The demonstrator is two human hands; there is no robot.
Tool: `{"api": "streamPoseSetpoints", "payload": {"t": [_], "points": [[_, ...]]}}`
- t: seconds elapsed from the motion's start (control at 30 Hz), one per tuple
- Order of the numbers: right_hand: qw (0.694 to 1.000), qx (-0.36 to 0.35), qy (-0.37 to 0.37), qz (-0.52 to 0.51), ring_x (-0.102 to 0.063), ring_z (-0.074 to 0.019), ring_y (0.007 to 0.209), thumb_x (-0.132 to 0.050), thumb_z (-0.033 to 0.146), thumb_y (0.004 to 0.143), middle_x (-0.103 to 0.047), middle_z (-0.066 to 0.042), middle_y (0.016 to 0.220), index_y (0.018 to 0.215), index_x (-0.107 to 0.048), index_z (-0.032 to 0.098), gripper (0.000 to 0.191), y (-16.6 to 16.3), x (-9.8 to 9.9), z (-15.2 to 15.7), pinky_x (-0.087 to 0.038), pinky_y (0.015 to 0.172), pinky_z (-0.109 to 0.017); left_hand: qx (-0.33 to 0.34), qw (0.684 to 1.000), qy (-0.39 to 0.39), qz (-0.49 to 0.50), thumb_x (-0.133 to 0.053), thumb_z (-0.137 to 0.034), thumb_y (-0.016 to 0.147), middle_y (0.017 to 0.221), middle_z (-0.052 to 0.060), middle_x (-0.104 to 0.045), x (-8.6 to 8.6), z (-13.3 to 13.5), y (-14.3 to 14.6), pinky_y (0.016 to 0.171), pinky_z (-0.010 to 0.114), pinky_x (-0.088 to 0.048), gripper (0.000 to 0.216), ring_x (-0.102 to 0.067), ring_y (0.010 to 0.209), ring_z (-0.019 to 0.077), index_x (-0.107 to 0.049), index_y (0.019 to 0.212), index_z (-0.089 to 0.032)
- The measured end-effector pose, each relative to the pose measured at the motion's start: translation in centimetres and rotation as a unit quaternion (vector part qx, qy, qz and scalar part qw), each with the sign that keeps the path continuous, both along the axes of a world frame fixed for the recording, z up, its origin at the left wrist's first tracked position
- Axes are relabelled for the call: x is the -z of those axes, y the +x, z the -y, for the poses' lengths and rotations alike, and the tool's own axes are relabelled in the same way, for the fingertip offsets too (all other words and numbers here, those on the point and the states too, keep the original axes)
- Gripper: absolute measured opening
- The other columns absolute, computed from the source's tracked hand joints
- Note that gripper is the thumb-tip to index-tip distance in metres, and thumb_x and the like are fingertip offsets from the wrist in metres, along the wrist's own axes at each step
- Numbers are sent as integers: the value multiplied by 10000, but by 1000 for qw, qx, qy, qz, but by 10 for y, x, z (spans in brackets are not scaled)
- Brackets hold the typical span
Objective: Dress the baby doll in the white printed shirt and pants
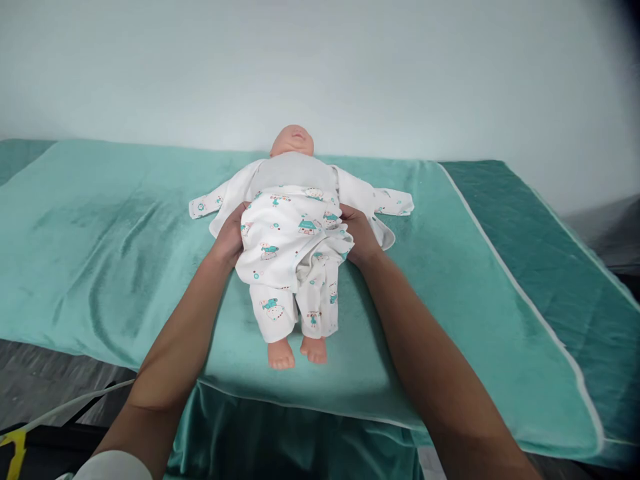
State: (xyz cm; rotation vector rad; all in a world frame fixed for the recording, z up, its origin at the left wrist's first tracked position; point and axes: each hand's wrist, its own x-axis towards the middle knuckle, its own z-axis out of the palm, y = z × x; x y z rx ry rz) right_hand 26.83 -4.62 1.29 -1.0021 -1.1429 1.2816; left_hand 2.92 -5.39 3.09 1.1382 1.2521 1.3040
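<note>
A baby doll (pixel 293 143) lies on its back on a teal blanket (pixel 100 240), head toward the wall, bare feet toward me. It wears white printed trousers (pixel 295 307), and a white printed jacket (pixel 290 227) lies open under and over its body, sleeves spread to both sides. My left hand (pixel 231 235) grips the jacket's edge at the doll's left side of the picture. My right hand (pixel 359 233) holds the cloth at the other side. The fingertips of both hands are tucked under the fabric.
The blanket covers a table that stands against a pale wall. A darker green quilted pad (pixel 560 267) with white piping lies at the right. A white cable (pixel 65 407) and a yellow strap (pixel 15 450) show at the lower left.
</note>
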Motion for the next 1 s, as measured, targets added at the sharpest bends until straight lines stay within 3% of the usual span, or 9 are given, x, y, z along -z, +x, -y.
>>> {"api": "streamPoseSetpoints", "payload": {"t": [0.23,0.4,0.5,0.6,0.67,0.8,1.0], "points": [[1000,14,-5,14,-644,-191,702,-835,433,640,-701,32,669,644,-665,242,255,1,7,-2,-533,661,-332,2,997,75,-21,-772,-223,684,854,-2,-683,11,-5,-2,757,272,-553,206,-626,847,177,-628,831,-210],[997,39,20,68,-656,-202,759,-810,446,684,-698,19,730,729,-645,244,265,2,15,-6,-548,708,-347,-32,996,71,38,-698,-180,710,910,-3,-694,22,-12,-2,734,255,-530,177,-625,835,152,-648,875,-217],[989,105,63,84,-666,-197,812,-800,424,705,-696,22,795,848,-638,263,269,3,21,-9,-558,772,-350,-46,993,100,30,-665,-218,791,1008,18,-711,25,-15,-2,851,309,-553,169,-659,938,171,-696,957,-234],[979,154,100,85,-655,-179,829,-771,390,763,-688,15,859,919,-621,278,244,4,25,-10,-553,792,-338,-41,976,206,-56,-668,-296,868,1174,42,-685,23,-13,-3,1051,373,-508,155,-620,1192,208,-721,1009,-262],[978,149,114,90,-644,-176,851,-753,389,805,-675,8,892,932,-621,277,215,6,26,-10,-548,809,-335,-19,962,250,-106,-673,-362,900,1281,57,-634,21,-11,-4,1100,404,-485,192,-562,1309,230,-710,1069,-279],[975,96,166,113,-616,-183,974,-740,433,857,-637,-5,1009,940,-643,276,202,14,25,-11,-523,911,-346,26,944,262,-197,-706,-412,898,1392,80,-534,18,-8,-3,1112,438,-475,353,-502,1380,256,-630,1224,-299],[956,38,234,175,-559,-240,1187,-813,556,784,-579,-38,1192,900,-626,287,348,22,24,-19,-483,1042,-419,5,938,255,-234,-738,-251,831,1231,63,-586,13,-12,4,1038,394,-495,198,-585,1194,215,-581,951,-238]]}}
